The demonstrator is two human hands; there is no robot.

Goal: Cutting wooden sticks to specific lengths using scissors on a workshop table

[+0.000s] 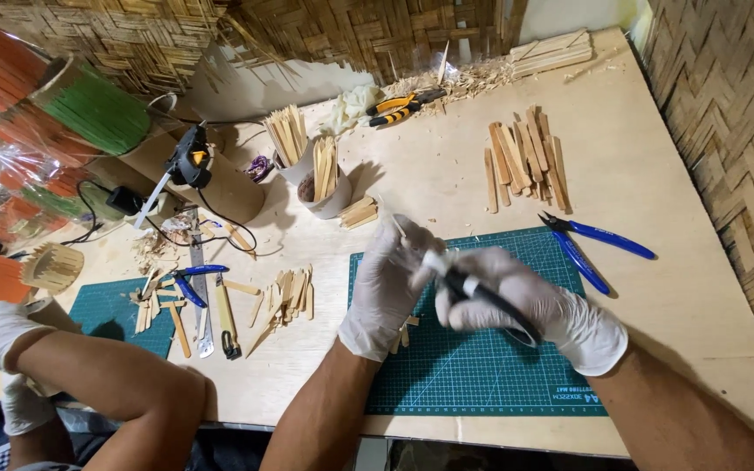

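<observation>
Both gloved hands, left [387,283] and right [544,305], clasp a black knife [482,296].

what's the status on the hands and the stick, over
Left hand pinching thin stick. Right hand gripping black knife at it. Over green mat; blue cutters lie clear.
</observation>
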